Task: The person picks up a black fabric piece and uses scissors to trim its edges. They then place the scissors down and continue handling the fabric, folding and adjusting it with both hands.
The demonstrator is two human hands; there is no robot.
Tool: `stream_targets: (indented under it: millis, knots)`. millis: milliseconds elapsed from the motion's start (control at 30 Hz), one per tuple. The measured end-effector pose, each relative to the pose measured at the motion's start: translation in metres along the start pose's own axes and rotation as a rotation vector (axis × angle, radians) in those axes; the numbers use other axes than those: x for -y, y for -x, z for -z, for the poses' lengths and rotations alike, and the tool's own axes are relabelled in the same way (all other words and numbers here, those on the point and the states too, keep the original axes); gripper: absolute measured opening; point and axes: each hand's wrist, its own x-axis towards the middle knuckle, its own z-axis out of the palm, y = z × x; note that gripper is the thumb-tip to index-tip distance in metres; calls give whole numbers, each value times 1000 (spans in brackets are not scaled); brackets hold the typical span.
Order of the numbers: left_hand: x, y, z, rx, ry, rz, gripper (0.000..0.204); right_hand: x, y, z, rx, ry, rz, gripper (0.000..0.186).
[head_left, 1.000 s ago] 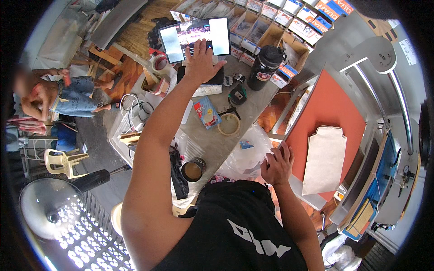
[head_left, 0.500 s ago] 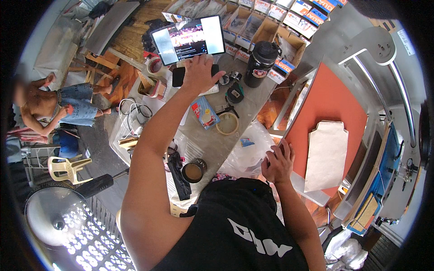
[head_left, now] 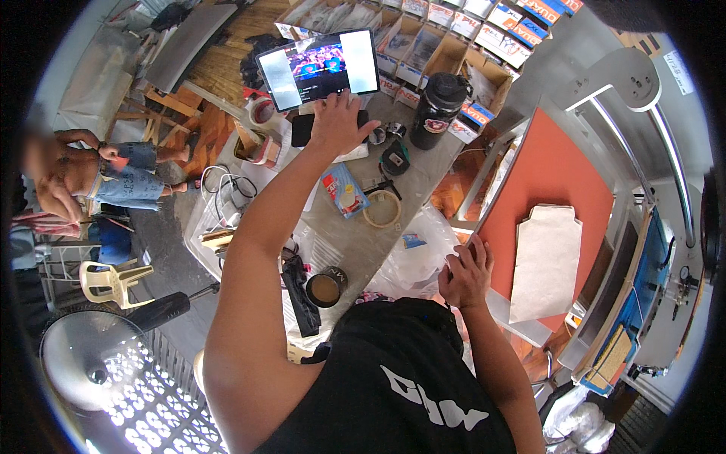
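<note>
My left hand [head_left: 338, 127] reaches over the far end of the table with its fingers spread. Its fingertips are at the lower edge of a lit tablet [head_left: 321, 68], and it holds nothing. A black phone [head_left: 301, 130] lies partly under that hand. My right hand [head_left: 466, 274] rests at the near left edge of a red-orange flat pad [head_left: 556, 170], its fingers bent but apart, with nothing seen in them. On the pad lies a stack of cream-coloured flat pieces [head_left: 548, 261], just right of my right hand.
A black bottle [head_left: 437, 113], tape measure [head_left: 395, 157], tape roll [head_left: 382, 208], blue packet [head_left: 344, 191] and mug [head_left: 325, 287] stand on the table [head_left: 370, 253]. Boxes of packed goods [head_left: 446, 57] line the back. A person [head_left: 72, 174] is at far left, near a fan [head_left: 94, 356].
My left hand has shifted slightly at the tablet's lower edge, fingers still spread. The tablet's picture differs. The person at far left has moved their arms. My right hand stays put.
</note>
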Motion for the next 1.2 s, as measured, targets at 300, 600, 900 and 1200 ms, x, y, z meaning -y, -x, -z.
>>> stream_targets:
  millis: [300, 600, 900, 1200]
  knots:
    - [-2, 11, -8, -118, 0, 1, 72, -1, 0, 1, 0, -12, 6, 18]
    - [-33, 43, 3, -481, 422, 121, 52, -1, 1, -1, -20, -7, 12, 20]
    - [-138, 174, 20, -403, 919, 15, 33, -2, 5, 0, -74, -16, 88, 18]
    - [-173, 322, 35, 127, 977, 150, 20, -3, 12, 5, -65, -4, 135, 22]
